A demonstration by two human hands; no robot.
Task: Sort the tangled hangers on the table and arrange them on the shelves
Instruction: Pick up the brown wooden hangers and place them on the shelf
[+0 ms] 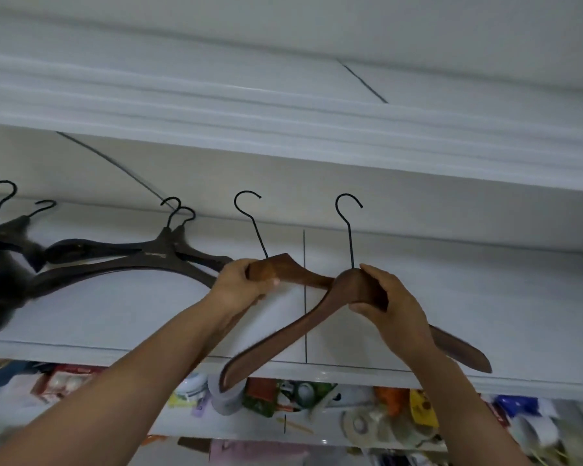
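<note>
Brown hangers (pixel 303 275), a pair, hovered over the white shelf (pixel 451 297): my left hand (pixel 243 287) gripped one, my right hand (pixel 394 307) clutched the other. Placing step, I reckoned; next I'd need to lay them flat, right of the dark hangers (pixel 132 260), hooks far.

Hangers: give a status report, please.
Left hand grips first brown hanger; right hand, second hanger. Both overlap at shelf. Dark hangers lie close at left.

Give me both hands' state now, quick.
Left hand: grips the rear brown hanger.
Right hand: grips the front brown hanger.
</note>
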